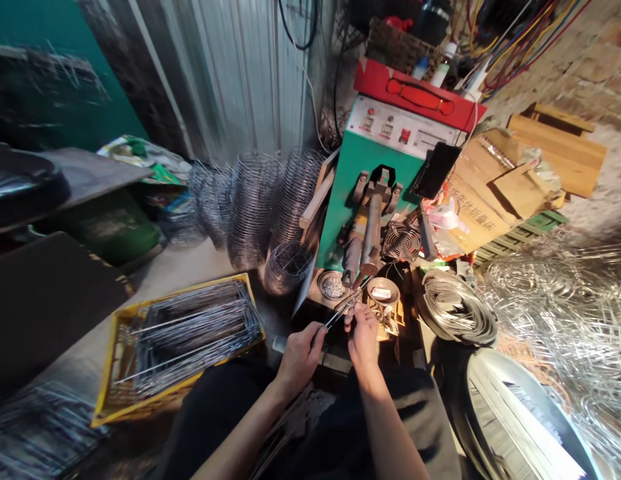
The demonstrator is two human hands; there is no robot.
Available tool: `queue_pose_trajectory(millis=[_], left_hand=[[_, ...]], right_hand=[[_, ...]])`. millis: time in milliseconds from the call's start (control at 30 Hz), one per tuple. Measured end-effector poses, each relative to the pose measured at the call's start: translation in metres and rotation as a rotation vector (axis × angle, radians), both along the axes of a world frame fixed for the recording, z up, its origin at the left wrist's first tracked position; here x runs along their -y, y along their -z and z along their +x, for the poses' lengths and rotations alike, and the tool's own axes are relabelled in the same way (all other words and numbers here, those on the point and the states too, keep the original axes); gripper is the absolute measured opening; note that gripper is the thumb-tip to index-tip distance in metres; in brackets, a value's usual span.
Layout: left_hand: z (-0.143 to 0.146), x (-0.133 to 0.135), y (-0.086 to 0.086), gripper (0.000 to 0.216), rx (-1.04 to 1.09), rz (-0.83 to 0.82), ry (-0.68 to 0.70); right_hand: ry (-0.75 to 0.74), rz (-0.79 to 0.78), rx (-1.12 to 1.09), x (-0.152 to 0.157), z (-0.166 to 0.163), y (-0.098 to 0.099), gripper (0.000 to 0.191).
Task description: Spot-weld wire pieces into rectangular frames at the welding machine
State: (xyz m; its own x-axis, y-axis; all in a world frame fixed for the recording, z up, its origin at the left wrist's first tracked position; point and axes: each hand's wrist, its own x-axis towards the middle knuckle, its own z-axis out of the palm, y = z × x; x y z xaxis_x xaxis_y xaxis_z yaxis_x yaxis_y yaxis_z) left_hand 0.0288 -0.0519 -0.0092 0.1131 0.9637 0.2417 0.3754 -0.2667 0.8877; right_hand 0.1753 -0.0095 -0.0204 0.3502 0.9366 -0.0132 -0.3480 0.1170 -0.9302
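Observation:
My left hand [301, 355] is closed, thumb and fingers pinching the near end of a thin metal wire piece [335, 317]. From there the wire slants up and right toward the tips of the spot welder [374, 233]. Close by on the right, my right hand [364, 333] has its fingers pressed together beside the wire's far part; what is in them is too small to make out. Just beyond the hands sit a dish of small metal bits [332, 285] and a round bowl [383, 292] with a pale piece in it.
A yellow crate [106, 373] of wire pieces stands at left. Coiled wire stacks [254, 210] stand behind it. To the right lie a flat strip coil [457, 307], a round basin [565, 413] with strips, and heaped wire [570, 300]. A phone [437, 170] is mounted by the welder.

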Motion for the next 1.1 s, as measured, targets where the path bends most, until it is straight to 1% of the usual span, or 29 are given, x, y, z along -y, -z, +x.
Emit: queue_pose_trajectory(millis=[133,433,667,767,967,1100], left_hand=[[0.000,-0.002,0.000,0.029,0.016,0.015,0.003],[-0.001,-0.001,-0.002,0.030,0.023,-0.004,0.011],[-0.001,-0.008,0.000,0.030,0.028,-0.007,0.015],[-0.002,-0.010,-0.002,0.030,0.024,-0.010,0.023],[-0.005,-0.009,-0.008,0.029,-0.009,-0.019,0.037],[-0.005,-0.016,-0.008,0.031,-0.030,0.017,0.059]], right_hand=[[-0.013,0.006,0.014,-0.003,0.002,-0.001,0.039],[-0.024,0.025,-0.018,-0.003,0.000,-0.005,0.037],[-0.012,0.020,-0.022,-0.010,-0.001,-0.006,0.037],[-0.022,0.027,0.015,-0.011,-0.001,-0.006,0.038],[-0.042,0.022,0.008,-0.010,0.003,-0.003,0.038],[-0.034,0.017,0.038,-0.013,0.010,-0.004,0.039]])
